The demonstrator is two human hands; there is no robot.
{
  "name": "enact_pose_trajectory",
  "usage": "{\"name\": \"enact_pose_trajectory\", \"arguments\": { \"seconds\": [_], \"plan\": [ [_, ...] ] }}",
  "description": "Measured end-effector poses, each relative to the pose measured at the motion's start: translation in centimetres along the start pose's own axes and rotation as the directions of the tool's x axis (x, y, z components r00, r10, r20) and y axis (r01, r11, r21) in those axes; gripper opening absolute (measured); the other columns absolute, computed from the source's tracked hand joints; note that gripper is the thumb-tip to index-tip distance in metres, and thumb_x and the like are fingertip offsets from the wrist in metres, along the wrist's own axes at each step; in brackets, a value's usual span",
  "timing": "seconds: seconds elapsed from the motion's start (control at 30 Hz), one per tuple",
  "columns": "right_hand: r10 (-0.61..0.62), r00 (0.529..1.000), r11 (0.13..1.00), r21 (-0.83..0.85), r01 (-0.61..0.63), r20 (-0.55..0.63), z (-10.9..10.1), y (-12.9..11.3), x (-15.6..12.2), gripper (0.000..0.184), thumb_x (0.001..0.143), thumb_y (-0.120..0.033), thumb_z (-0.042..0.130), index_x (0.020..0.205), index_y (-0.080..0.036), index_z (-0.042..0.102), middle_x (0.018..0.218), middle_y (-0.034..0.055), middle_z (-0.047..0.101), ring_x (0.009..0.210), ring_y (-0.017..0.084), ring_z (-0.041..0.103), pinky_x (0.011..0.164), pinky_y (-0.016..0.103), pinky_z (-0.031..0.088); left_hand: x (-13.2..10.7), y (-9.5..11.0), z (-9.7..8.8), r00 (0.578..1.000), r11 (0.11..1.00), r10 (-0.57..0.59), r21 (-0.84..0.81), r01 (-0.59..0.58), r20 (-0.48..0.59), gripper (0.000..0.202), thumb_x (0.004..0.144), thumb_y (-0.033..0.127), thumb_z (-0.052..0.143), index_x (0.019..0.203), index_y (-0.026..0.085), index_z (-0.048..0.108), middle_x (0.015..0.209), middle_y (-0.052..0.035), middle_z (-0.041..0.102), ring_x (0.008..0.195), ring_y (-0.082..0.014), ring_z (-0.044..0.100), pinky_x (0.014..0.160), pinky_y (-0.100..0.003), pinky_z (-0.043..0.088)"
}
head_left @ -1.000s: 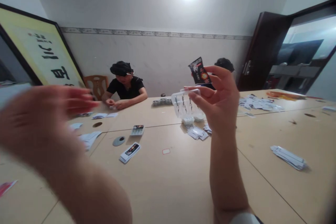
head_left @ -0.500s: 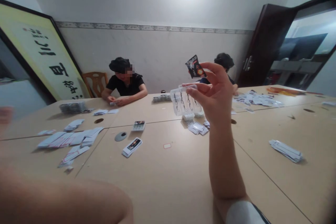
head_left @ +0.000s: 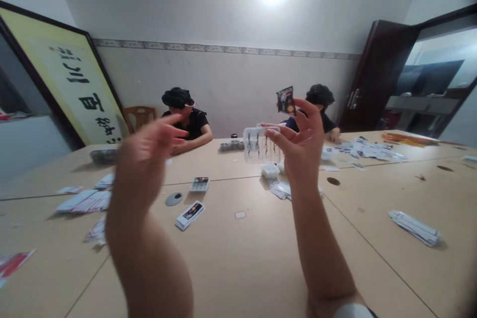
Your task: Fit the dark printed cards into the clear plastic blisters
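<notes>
My right hand (head_left: 303,146) is raised above the table and grips a clear plastic tray (head_left: 261,145) with small dark hooks in it. A dark printed packet (head_left: 285,100) is pinched between the same hand's upper fingers. My left hand (head_left: 147,151) is lifted to the left of the tray, a gap away from it, somewhat blurred, with fingers stretched toward it and nothing in them. Below the tray, on the table, lie a small stack of clear trays (head_left: 270,171) and a pile of cards (head_left: 282,189).
Card stacks lie on the wooden table (head_left: 238,258): one at centre (head_left: 190,214), one at right (head_left: 413,227), several at left (head_left: 84,200). A grey disc (head_left: 174,199) sits mid-table. Two people (head_left: 184,119) sit at the far side. A framed scroll (head_left: 67,84) leans at left.
My left hand, out at the left edge half a second ago, has swung back up toward the tray. My right hand stays raised, holding the tray and packet.
</notes>
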State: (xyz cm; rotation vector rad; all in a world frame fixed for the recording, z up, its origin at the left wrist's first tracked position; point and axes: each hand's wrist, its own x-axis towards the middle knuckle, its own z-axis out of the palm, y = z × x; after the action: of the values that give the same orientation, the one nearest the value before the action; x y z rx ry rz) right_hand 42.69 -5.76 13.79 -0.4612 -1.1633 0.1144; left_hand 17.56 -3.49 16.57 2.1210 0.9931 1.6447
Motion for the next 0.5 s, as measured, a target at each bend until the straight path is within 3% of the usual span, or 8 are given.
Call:
{"name": "enact_pose_trajectory", "arguments": {
  "seconds": [0.1, 0.23, 0.37, 0.5],
  "plan": [
    [-0.036, 0.999, 0.999, -0.017, 0.036, -0.016, 0.7, 0.0, -0.4, 0.06, 0.077, -0.021, 0.077, 0.127, -0.037, 0.048, 0.133, 0.0035, 0.054, 0.089, 0.02, 0.075, 0.088, 0.041, 0.064, -0.2, 1.1, 2.7, 0.967, 0.999, -0.026, -0.036, 0.036, 0.253, 0.076, 0.08, 0.065, 0.07, 0.139, 0.019, 0.058, 0.118, -0.0124, 0.073, 0.109, -0.0269, 0.068, 0.094, -0.038, 0.056],
    [0.008, 1.0, 1.0, 0.011, -0.008, 0.015, 1.3, -0.2, -0.7, 0.06, 0.078, -0.025, 0.077, 0.127, -0.038, 0.044, 0.136, 0.0038, 0.054, 0.089, 0.021, 0.075, 0.085, 0.042, 0.065, -0.6, 2.5, 5.3, 0.941, 0.977, -0.043, -0.183, 0.11, 0.336, 0.093, 0.076, 0.058, 0.077, 0.153, 0.021, 0.041, 0.13, -0.0182, 0.066, 0.112, -0.0294, 0.067, 0.083, -0.035, 0.061],
    [0.07, 0.997, 0.993, 0.092, -0.069, -0.011, 1.7, -0.1, -0.7, 0.062, 0.071, -0.022, 0.081, 0.122, -0.035, 0.048, 0.134, 0.004, 0.059, 0.086, 0.02, 0.074, 0.081, 0.038, 0.065, -0.2, 2.5, 6.5, 0.877, 0.894, -0.037, -0.376, 0.243, 0.479, 0.076, 0.081, 0.05, 0.076, 0.147, 0.023, 0.048, 0.119, -0.0141, 0.071, 0.09, -0.0207, 0.074, 0.066, -0.024, 0.061],
    [0.116, 0.993, 0.983, 0.142, -0.116, 0.012, 1.6, 0.2, -0.3, 0.057, 0.068, -0.023, 0.082, 0.117, -0.032, 0.053, 0.122, 0.0024, 0.065, 0.084, 0.018, 0.074, 0.079, 0.034, 0.062, 0.2, 2.6, 7.2, 0.873, 0.835, -0.049, -0.46, 0.302, 0.486, 0.058, 0.079, 0.038, 0.08, 0.131, 0.021, 0.06, 0.097, -0.007, 0.075, 0.076, -0.0175, 0.074, 0.053, -0.017, 0.058]
  ]
}}
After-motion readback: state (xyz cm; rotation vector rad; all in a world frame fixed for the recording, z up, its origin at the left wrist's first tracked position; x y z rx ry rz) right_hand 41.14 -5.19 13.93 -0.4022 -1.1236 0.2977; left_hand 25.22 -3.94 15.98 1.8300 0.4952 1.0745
